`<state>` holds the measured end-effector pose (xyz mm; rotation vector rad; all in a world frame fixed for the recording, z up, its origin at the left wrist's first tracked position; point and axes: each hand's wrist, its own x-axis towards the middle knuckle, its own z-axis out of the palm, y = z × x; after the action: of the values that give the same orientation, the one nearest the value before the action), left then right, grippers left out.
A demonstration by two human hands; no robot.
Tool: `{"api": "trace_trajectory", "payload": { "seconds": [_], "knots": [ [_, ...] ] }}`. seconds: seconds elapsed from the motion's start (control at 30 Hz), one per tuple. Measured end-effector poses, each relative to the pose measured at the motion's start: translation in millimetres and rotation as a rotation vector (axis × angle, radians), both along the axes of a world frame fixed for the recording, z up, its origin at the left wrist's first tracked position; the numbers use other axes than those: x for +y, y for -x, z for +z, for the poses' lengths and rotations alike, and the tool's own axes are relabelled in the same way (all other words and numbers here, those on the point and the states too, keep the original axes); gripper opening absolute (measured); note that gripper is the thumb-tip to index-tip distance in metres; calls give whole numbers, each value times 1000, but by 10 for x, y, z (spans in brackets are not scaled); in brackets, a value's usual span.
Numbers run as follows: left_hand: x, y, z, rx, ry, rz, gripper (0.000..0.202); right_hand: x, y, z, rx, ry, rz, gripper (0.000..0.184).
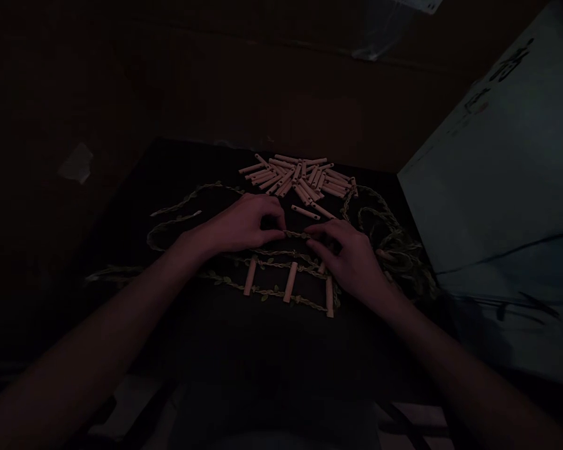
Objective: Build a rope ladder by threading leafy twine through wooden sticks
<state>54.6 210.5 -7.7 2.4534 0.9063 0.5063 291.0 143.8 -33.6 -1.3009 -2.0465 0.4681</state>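
Together, the left hand [239, 224] and right hand [344, 257] pinch a strand of leafy twine [293, 234] between their fingertips, at the far edge of a twine ladder on a dark table [206, 162]. Three wooden rungs [289, 281] show clearly, a fourth partly hidden by the right hand. Two loose pegs [304, 212] lie just beyond; farther off, an uncountable peg heap [298, 178].

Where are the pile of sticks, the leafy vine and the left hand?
Pile of sticks [295, 178]: head view, on the middle of the pile.
Leafy vine [267, 290]: head view, on the strand below the rungs.
Left hand [241, 225]: head view, on the back of the hand.
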Motion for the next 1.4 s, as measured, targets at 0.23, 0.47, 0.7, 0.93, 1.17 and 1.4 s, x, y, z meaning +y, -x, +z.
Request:
{"api": "trace_trajectory", "payload": {
  "seconds": [0.23,0.47,0.7,0.93,1.17,1.4],
  "knots": [
    [-148,-74,141,19,-61,18,21,-140,-90,196,-246,-88,-60,32],
    [-210,-110,144,131,0,-80,8,-234,-128,251,-368,91,-45,38],
    [-215,-135,140,179,29,-89,9,-210,-160,276,-377,101,-14,40],
    [-236,-149,157,82,2,-21,14,-224,-259,431,-360,155,24,40],
    [-243,-175,80,77,-23,-22,16,-186,-315,451,-304,194,30,32],
    [-289,-216,87,71,-22,-31,13,-153,-293,422,-305,220,21,29]
  ]
}}
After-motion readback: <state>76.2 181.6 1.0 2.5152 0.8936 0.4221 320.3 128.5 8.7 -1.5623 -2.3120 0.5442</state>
